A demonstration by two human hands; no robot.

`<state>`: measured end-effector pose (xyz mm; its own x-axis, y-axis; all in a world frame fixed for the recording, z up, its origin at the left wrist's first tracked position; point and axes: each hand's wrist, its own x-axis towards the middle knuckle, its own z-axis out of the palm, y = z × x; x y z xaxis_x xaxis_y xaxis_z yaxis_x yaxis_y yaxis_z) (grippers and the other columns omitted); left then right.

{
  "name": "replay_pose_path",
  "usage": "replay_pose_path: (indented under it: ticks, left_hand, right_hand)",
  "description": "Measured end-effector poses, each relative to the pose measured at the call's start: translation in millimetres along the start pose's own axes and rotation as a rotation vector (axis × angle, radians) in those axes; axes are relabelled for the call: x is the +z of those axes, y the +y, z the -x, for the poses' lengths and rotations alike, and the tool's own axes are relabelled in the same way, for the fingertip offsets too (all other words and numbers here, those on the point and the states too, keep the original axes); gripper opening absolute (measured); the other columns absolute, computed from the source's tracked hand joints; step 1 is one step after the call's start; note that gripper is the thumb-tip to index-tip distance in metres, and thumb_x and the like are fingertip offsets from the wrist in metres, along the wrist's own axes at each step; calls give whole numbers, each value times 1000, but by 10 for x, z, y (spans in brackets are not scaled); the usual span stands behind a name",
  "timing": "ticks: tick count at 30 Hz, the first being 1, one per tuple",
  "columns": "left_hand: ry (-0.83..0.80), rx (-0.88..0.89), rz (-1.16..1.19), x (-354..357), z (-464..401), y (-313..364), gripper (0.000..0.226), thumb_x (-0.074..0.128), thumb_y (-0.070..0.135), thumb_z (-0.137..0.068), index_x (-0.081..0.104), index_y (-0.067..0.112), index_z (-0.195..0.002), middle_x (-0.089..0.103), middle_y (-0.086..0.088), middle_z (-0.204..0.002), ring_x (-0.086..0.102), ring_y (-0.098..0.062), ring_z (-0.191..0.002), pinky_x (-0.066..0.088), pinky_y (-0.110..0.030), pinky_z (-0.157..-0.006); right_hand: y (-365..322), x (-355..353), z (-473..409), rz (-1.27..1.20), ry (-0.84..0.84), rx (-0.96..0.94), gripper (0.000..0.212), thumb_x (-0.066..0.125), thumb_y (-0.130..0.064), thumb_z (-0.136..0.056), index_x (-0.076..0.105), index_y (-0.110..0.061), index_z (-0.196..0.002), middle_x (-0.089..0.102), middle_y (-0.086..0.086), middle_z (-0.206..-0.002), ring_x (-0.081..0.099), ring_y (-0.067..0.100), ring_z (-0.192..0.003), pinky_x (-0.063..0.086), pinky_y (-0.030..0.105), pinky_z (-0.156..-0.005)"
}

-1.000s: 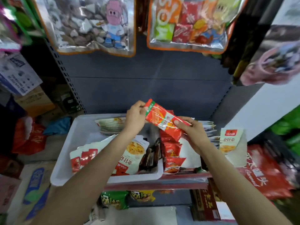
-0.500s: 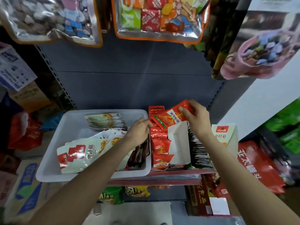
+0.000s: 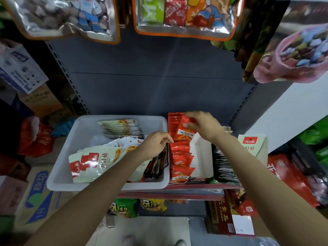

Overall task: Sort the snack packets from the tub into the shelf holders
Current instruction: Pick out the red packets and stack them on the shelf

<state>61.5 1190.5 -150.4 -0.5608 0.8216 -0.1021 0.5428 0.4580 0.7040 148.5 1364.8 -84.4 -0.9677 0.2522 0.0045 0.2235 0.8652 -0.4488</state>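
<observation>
On shelf, one tub [image 3: 60, 181], two hands, right hand [image 3: 204, 126], left hand [image 3: 156, 142]

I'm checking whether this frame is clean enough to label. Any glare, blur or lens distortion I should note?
Head view: strong wide-angle bending, so the shelf uprights bow outward; glare streaks on the clear hanging bags; edges are soft and dim, especially the left boxes; the centre is fairly sharp, with print legible on the red packet in the right hand and on the white packets in the tub.
</observation>
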Motion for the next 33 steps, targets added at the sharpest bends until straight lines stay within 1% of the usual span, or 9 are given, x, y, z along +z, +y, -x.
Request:
replay_pose_path:
  ticks: [4, 8, 13, 18, 24, 27, 29, 31, 33]
  left_hand:
    - [9, 19, -21, -10, 9, -9, 30, 42, 2, -96, 66, 15, -109, 57, -1, -114, 51, -8, -105, 37, -14, -86]
    - [1, 25, -12, -24, 20, -28, 33, 41, 0, -95, 65, 15, -112, 59, -3, -117, 54, -11, -108, 39, -16, -88]
    - [9, 34, -6, -26, 38, -44, 35, 42, -3, -93, 64, 14, -115, 61, -4, -118, 54, -6, -103, 38, -12, -86]
    - [-3, 28, -10, -46, 22, -56, 34, 45, -2, -92, 63, 14, -116, 63, -3, -117, 51, -1, -97, 35, -3, -76]
    - [0, 25, -14, -39, 15, -63, 33, 47, 0, -92, 63, 17, -115, 63, 0, -116, 51, -1, -97, 37, -6, -78]
    - [10, 24, -31, -30, 4, -57, 31, 48, 1, -92, 63, 17, -114, 63, 1, -115, 51, 0, -96, 35, -2, -74]
    - [24, 19, -30, -25, 9, -52, 30, 48, 2, -92, 62, 16, -114, 63, 1, -115, 51, 0, -95, 35, 0, -71]
    - [57, 8, -23, -30, 26, -58, 29, 48, 3, -93, 62, 16, -115, 63, 1, -115, 52, -1, -96, 35, -3, -74]
    - [111, -20, -26, -76, 70, -90, 28, 48, 4, -92, 62, 15, -114, 62, 0, -115, 54, -6, -100, 37, -11, -79]
  right_hand:
    - [-93, 148, -175, -29, 67, 25, 34, 52, -16, -94, 49, -11, -128, 52, 15, -121, 53, 29, -110, 42, 32, -89]
    - [-124, 228, -188, -145, 172, 22, 28, 59, -12, -90, 55, -9, -118, 59, 12, -116, 57, 26, -106, 45, 30, -86]
    - [-116, 313, -196, -123, 92, 11, 28, 49, -13, -96, 57, -11, -123, 60, 11, -121, 58, 25, -110, 48, 36, -92]
    - [-143, 354, -187, -323, 169, 37, 30, 42, -2, -96, 63, -8, -116, 63, 8, -119, 59, 20, -108, 46, 23, -87]
    - [126, 571, -8, -88, 105, 101, 24, 57, -4, -91, 69, -10, -111, 58, 10, -115, 53, 21, -108, 30, 11, -85]
    - [144, 596, 23, -19, 155, 83, 23, 56, -10, -92, 68, -14, -111, 63, 6, -111, 56, 21, -103, 35, 16, -82]
    - [126, 588, 10, 0, 91, 82, 19, 53, -12, -93, 68, -17, -104, 67, 4, -106, 60, 21, -97, 44, 25, -81]
    - [81, 586, 7, 28, 26, 99, 20, 52, -14, -94, 68, -19, -105, 68, 4, -105, 61, 22, -97, 49, 31, -82]
    - [12, 584, -1, -10, 89, 82, 23, 53, -11, -92, 67, -17, -109, 67, 5, -109, 58, 24, -102, 47, 35, -87]
